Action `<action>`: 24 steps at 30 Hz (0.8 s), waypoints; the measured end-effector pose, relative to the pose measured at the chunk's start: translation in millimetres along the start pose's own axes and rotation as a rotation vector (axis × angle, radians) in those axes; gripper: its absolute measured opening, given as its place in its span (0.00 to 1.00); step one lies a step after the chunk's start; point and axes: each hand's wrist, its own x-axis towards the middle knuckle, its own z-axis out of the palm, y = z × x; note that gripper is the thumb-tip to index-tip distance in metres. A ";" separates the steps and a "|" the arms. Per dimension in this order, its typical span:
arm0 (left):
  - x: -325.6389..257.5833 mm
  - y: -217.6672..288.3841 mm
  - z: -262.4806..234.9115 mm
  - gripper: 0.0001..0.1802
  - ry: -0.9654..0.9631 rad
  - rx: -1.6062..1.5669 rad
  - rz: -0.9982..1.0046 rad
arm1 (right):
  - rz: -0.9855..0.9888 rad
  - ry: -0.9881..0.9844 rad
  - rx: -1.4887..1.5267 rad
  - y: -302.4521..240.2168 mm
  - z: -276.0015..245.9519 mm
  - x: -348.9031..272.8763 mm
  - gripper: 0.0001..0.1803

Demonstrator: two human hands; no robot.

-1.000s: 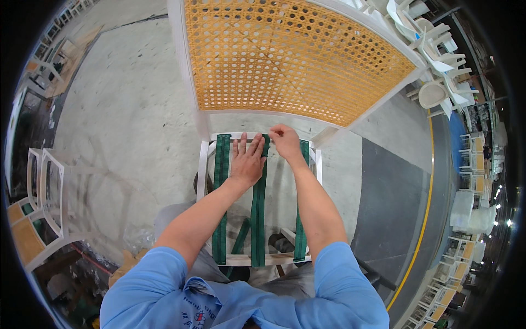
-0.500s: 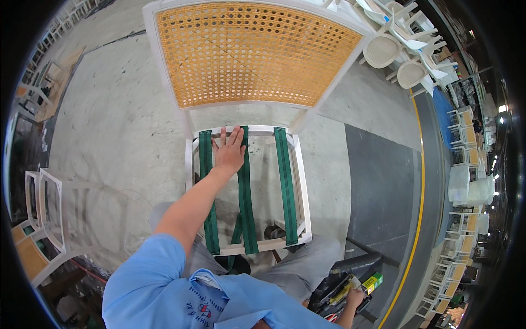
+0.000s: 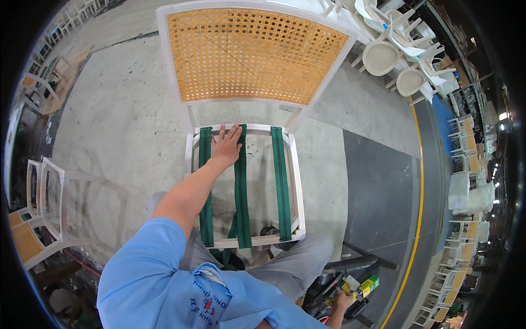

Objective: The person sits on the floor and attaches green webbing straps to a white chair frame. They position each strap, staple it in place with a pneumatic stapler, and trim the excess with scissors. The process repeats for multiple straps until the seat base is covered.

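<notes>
A white chair frame (image 3: 298, 189) stands before me with a woven cane back panel (image 3: 257, 55). Three green webbing straps run front to back across its seat opening: a left strap (image 3: 206, 192), a middle strap (image 3: 241, 192) and a right strap (image 3: 281, 186). My left hand (image 3: 226, 148) lies open, fingers spread, at the rear seat rail, its fingertips on the middle strap's back end. Low on the right, my right hand (image 3: 343, 300) is closed at a dark tool holder, beside a green and yellow box (image 3: 369, 285). What its fingers hold is too small to make out.
Another white chair frame (image 3: 60, 203) stands at the left. White chairs (image 3: 381, 57) are piled at the far right, and more chairs (image 3: 466, 142) line the right side. A yellow line (image 3: 421, 181) runs along the floor there. My knees flank the seat's front.
My right hand has shifted slightly left and down at the tool holder. My left hand stays on the middle strap's back end. The whole view has shifted a little.
</notes>
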 end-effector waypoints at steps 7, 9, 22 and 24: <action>0.8 -14.3 10.1 0.35 0.029 0.011 0.019 | -0.226 -0.216 0.242 -140.3 24.8 -37.4 0.24; 2.1 -13.7 12.9 0.35 0.035 -0.019 0.028 | -0.507 -0.371 0.310 -205.1 49.7 -50.6 0.20; 2.9 -21.6 20.1 0.32 0.158 -0.151 0.014 | -0.432 -1.243 0.069 -452.8 399.6 -198.8 0.15; 2.8 -22.4 20.8 0.32 0.170 -0.199 0.018 | -0.423 -1.247 0.043 -456.0 423.8 -200.6 0.15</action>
